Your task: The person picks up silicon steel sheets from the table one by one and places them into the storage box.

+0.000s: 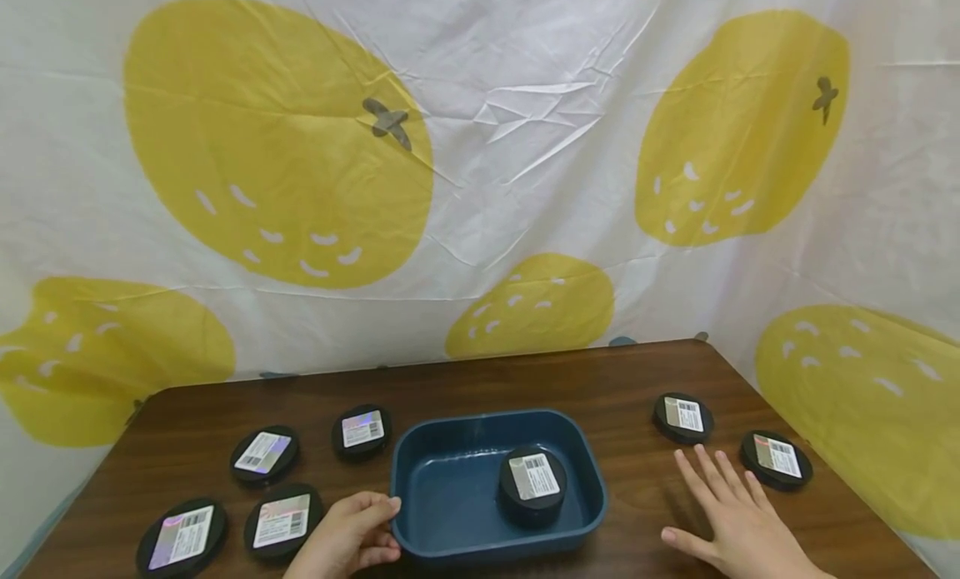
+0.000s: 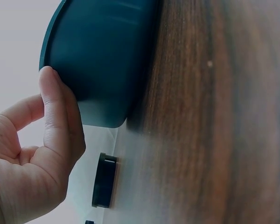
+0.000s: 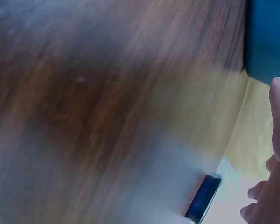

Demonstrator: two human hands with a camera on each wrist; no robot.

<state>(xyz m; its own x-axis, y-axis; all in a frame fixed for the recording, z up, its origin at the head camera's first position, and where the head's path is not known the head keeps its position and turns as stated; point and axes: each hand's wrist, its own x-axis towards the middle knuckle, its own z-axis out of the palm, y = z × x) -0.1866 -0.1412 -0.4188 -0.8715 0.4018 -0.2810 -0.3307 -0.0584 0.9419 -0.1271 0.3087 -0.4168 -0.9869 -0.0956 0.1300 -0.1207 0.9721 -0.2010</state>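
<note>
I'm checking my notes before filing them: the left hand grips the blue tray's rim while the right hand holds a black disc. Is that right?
Not quite: the right hand holds no disc. The head view shows it spread and empty, near a black disc on the table. The left hand does grip the rim of the blue tray.

The head view is evenly bright; both wrist views blur the tabletop [image 3: 107, 107] (hazy with reflections).

Head view forward and down, close low wrist views, shared blue tray [image 1: 450, 491]
</note>
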